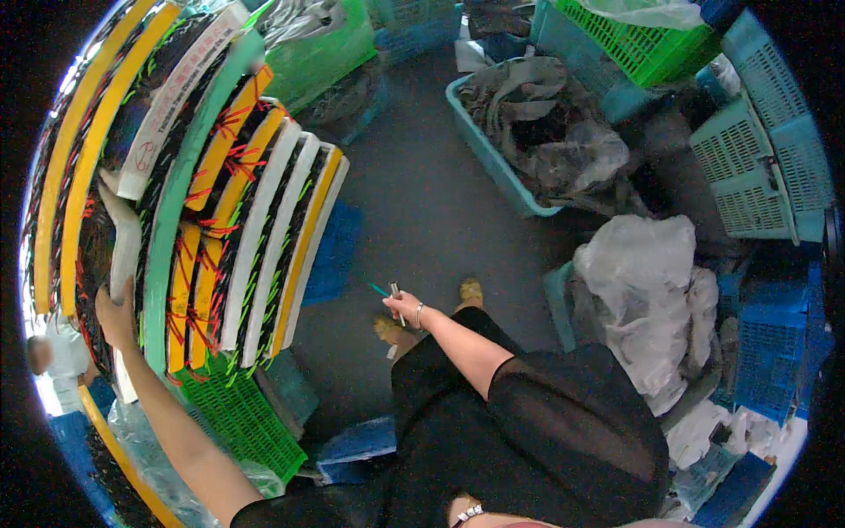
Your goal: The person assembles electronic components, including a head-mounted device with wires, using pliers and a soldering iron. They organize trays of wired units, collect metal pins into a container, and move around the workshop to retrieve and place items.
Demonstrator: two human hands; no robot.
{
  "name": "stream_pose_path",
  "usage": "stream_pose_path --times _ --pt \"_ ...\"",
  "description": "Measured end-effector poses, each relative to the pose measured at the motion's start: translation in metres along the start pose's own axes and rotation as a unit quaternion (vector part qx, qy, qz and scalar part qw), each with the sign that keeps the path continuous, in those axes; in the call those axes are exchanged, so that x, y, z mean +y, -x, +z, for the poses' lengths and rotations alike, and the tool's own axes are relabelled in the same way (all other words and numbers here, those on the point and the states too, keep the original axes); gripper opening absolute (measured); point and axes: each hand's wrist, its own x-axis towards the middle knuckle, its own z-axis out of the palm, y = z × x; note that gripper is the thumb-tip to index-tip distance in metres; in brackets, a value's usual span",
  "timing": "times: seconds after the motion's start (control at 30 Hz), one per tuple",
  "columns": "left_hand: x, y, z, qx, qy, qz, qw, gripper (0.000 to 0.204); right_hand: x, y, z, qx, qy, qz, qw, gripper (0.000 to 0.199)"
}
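On the left stands a stack of long yellow, white and green strips (158, 255), with many thin black, red and green wire-like ends sticking out between them. My left hand (116, 319) reaches into this stack, closed around the lower end of a short pale strip (125, 242). Below the middle of the view, my right hand (407, 310) is closed on a slender tool with a teal end (378, 289). A short silvery rod (395, 289) also shows in that hand; whether it belongs to the same tool I cannot tell.
A teal basket (502, 180) of dark bundled material stands ahead on the grey floor (414, 167). Pale plastic bags (642, 290) pile up on the right, near stacked crates (748, 167). A green crate (242, 414) sits under the stack. Another person (62, 361) is at far left.
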Motion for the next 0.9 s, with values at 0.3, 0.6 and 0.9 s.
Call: stream_pose_path --times 0.3,0.6,0.9 --pt "0.042 0.004 -0.037 0.026 -0.007 0.052 0.998 0.061 0.017 0.002 0.038 0.035 -0.060 -0.031 0.997 0.022" --pt "0.014 0.016 -0.060 0.115 0.080 0.062 0.988 0.055 0.039 0.052 0.098 0.085 -0.077 -0.013 0.993 0.019" --pt "0.001 0.034 -0.069 0.119 0.088 0.032 0.988 0.057 0.049 0.051 0.081 0.104 -0.094 -0.057 0.989 0.017"
